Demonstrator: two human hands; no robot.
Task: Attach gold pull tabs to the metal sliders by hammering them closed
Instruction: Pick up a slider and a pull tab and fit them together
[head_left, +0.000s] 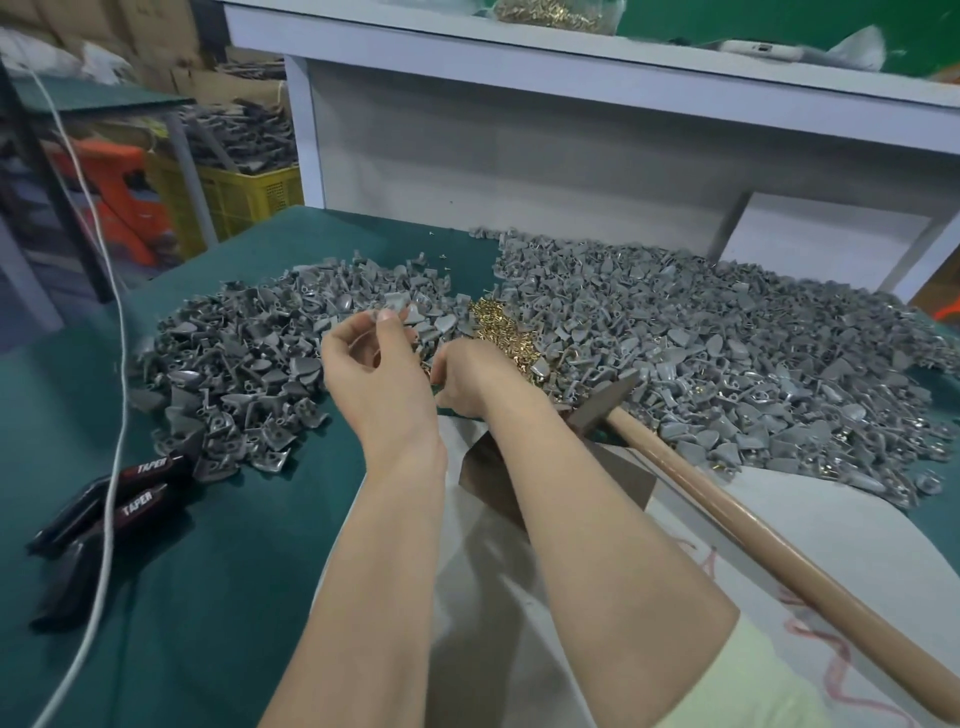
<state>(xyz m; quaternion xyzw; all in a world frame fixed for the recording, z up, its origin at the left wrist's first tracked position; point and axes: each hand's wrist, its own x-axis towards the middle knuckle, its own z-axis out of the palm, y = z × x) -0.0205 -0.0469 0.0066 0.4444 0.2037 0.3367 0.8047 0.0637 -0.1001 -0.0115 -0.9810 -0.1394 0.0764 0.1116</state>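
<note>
You were at the picking-up step, and nothing was ready to hit yet. Big heaps of small grey metal sliders (249, 364) lay left and right of the little heap of shiny gold pull tabs (501, 332).

Your left hand (374, 358) was lifted just left of the gold heap. Its fingers were curled in, with the thumb and first finger pressed tip to tip. It seemed to pinch one of those sliders, but the blur made that hard to be sure of.

Your right hand (467, 379) sat at the near edge of the gold heap with its fingers bent down and hidden. I could not tell if they held a tab.

The hammer with the pale wooden handle and grey steel head (605, 402) lay untouched, just right of the gold heap. Next you needed to hook a tab on the slider. Then you had to set it on the dark square metal block (483, 470) nearer you than the gold heap, and take the hammer.
</note>
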